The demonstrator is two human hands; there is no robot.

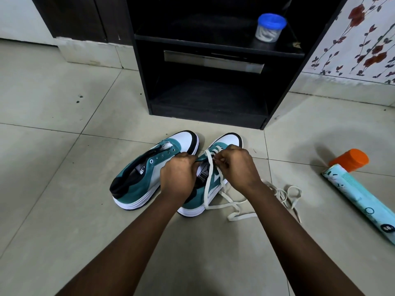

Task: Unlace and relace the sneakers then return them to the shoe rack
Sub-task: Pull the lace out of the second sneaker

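Observation:
Two teal, white and black sneakers stand side by side on the tiled floor, toes toward the black shoe rack [213,86]. The left sneaker [147,169] has bare eyelets and no lace. The right sneaker [222,146] has a cream lace [210,178] through its front eyelets, with long ends trailing over its side to the floor. My left hand [178,175] grips the eyelet edge of the right sneaker. My right hand [235,165] pinches the lace just above the eyelets. A second cream lace [286,194] lies loose on the floor to the right.
A teal spray can with an orange cap [352,189] lies on the floor at the right. A clear tub with a blue lid [269,27] stands on the rack's upper shelf. A floral-papered wall rises at the far right.

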